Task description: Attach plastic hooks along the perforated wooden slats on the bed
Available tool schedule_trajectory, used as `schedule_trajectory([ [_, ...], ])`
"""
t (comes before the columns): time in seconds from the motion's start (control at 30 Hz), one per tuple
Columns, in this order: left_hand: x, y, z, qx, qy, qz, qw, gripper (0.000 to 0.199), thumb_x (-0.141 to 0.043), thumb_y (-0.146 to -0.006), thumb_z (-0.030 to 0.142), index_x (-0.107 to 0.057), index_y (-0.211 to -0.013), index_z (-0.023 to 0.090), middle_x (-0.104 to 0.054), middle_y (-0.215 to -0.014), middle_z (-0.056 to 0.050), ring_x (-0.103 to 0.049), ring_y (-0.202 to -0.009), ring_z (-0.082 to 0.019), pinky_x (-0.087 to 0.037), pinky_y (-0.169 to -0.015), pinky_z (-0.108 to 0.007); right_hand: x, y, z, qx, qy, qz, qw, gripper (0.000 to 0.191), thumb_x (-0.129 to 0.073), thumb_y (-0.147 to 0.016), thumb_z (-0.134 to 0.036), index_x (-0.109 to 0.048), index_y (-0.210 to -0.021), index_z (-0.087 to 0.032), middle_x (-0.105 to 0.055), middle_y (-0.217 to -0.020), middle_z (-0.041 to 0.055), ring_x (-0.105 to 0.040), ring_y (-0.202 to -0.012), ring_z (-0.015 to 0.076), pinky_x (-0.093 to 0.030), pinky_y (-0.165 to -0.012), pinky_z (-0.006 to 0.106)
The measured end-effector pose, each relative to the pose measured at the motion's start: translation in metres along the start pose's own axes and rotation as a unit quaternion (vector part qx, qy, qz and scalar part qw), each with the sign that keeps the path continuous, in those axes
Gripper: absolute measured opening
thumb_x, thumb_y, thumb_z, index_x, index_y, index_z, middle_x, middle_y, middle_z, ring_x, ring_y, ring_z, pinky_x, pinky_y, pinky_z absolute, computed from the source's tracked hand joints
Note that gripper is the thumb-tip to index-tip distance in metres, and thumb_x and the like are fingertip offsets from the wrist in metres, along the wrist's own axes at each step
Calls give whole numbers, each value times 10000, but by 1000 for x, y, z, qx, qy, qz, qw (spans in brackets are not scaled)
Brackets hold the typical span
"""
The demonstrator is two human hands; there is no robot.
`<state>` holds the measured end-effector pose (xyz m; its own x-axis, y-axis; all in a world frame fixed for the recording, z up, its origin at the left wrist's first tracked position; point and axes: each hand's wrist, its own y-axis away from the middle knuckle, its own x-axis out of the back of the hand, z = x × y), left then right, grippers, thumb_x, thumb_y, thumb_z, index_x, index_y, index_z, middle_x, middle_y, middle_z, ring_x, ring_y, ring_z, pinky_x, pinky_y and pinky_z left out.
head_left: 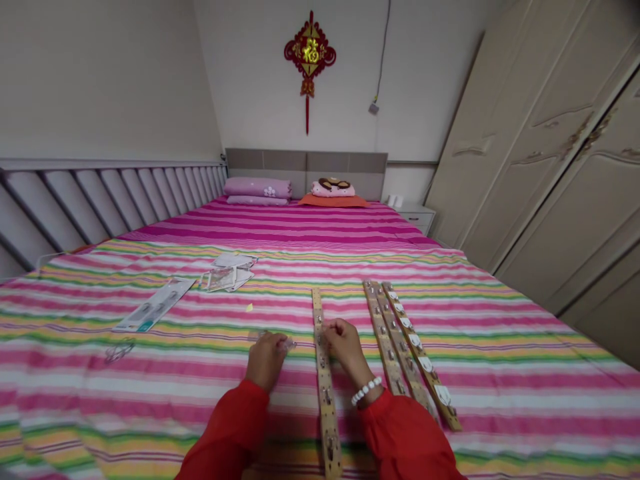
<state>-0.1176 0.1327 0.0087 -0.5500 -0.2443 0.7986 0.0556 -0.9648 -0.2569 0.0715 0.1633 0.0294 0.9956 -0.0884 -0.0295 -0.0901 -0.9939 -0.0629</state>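
Observation:
A narrow wooden strip (327,413) with metal hooks or clips along it lies lengthwise on the striped bedsheet between my hands. My right hand (344,341), with a white beaded bracelet at the wrist, is pinched closed at the strip's right edge, near its upper part. Whatever its fingertips hold is hidden. To the left of the strip, my left hand (267,358) is closed on a small clear plastic piece (289,344), apart from the wood. More wooden strips with metal fittings (383,330) lie to the right, the outermost one (425,365) bearing white round pieces.
A flat package (155,307) and a pile of opened packaging (230,272) lie on the left of the bed. Near them are some thin wire-like loops (120,350) and a yellow scrap (249,307). Folded bedding (257,189) sits by the headboard; a wardrobe (550,160) stands right.

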Motion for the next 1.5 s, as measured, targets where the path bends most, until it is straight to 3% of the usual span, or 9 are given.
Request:
schedule_trajectory([
  [0.1,3,1,-4,24,149,5,988,217,-557,-779,352,-689,-755,182,-680,-695,-39,-609,-672,-174,-466,-670,-299,-6,7,-1,10,-1,-21,1000,101,-613,-606,-274,-612,-607,-173,-574,-514,-24,-497,-502,126,-396,-494,233],
  [0.3,16,1,13,111,425,12,898,334,-713,-568,410,-696,-780,152,-729,-754,-55,-663,-717,-197,-522,-687,-313,-19,12,-7,29,-42,-55,997,206,-679,-636,-355,-686,-702,-160,-646,-612,8,-568,-595,144,-462,-582,254],
  [0.43,17,1,28,105,445,17,889,296,-711,-574,378,-692,-762,150,-719,-736,-41,-648,-695,-172,-513,-688,-291,-22,15,-13,20,-64,-84,994,275,-719,-612,-368,-714,-791,-159,-652,-642,9,-571,-594,141,-492,-594,270],
  [0.67,13,-7,34,103,438,47,892,352,-718,-581,366,-681,-844,135,-673,-689,-23,-614,-652,-143,-492,-633,-265,-12,13,-19,59,3,-61,996,209,-684,-641,-337,-624,-544,-163,-573,-530,-14,-520,-541,124,-432,-553,245],
  [0.9,24,-24,49,46,426,1,904,352,-720,-603,333,-677,-887,129,-653,-710,-23,-595,-678,-135,-480,-655,-260,-9,1,-21,10,-39,-94,995,244,-727,-556,-259,-711,-773,-148,-572,-516,-49,-488,-489,97,-385,-490,215],
  [1.1,29,-45,59,45,438,-6,898,385,-755,-575,395,-692,-855,138,-670,-733,-30,-606,-707,-148,-479,-676,-264,-2,-10,-27,14,-31,-121,992,124,-725,-569,-286,-703,-579,-165,-621,-507,-14,-515,-498,114,-396,-490,228],
  [1.27,11,-60,58,96,499,-5,862,460,-761,-576,469,-695,-889,138,-706,-823,-52,-626,-772,-157,-482,-739,-276,-1,-22,-27,-55,-119,-84,988,148,-729,-559,-286,-677,-609,-156,-610,-472,-20,-513,-429,98,-412,-461,224],
  [1.37,-3,-70,57,127,532,-55,835,453,-807,-508,439,-687,-814,128,-697,-746,-38,-618,-688,-137,-482,-677,-257,-2,-33,-23,-62,-134,-57,987,158,-730,-553,-269,-662,-640,-156,-627,-486,-11,-542,-436,108,-439,-472,230],
  [1.5,-12,-92,61,150,554,-55,817,420,-828,-478,378,-684,-785,130,-684,-711,-20,-606,-655,-118,-485,-658,-243,-3,-55,-17,-54,-118,-32,991,167,-705,-561,-289,-638,-634,-154,-619,-488,-10,-532,-421,113,-413,-436,230],
])
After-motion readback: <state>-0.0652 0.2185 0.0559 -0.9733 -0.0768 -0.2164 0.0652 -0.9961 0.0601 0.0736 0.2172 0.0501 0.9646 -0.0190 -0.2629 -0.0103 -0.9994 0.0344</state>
